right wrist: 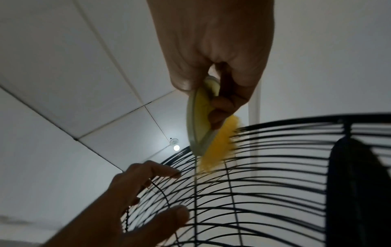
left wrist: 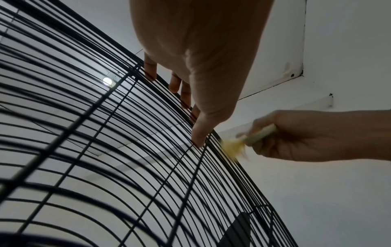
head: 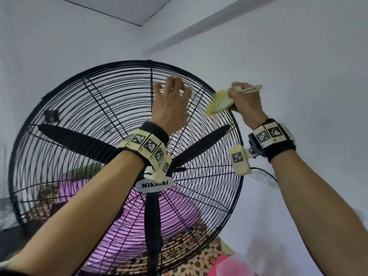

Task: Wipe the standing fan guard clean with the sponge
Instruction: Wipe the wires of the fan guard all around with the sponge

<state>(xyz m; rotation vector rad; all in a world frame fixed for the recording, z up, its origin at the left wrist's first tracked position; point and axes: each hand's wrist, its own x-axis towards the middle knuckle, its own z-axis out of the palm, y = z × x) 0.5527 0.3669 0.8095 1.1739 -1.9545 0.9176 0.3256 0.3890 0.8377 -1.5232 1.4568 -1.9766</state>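
Observation:
The big black wire fan guard [head: 127, 61] fills the head view, with black blades [head: 79, 139] behind it. My left hand [head: 172, 96] is up near the top of the guard, its spread fingertips and thumb touching the wires [left wrist: 105, 150]. My right hand [head: 246, 100] grips the cream handle [head: 252, 89] of a yellow sponge [head: 216, 103]. The sponge presses on the guard's upper right rim. In the right wrist view the sponge [right wrist: 220, 147] lies against the wires [right wrist: 275, 167], just above my left hand [right wrist: 131, 192]. The left wrist view shows the sponge [left wrist: 232, 147] blurred beside my thumb.
A silver "Mikachi" badge [head: 154, 185] marks the hub, above the black pole [head: 153, 226]. Purple fabric and a patterned cloth [head: 209, 253] lie behind and below the fan. White walls and ceiling surround it, and a ceiling lamp [left wrist: 107, 81] glows overhead.

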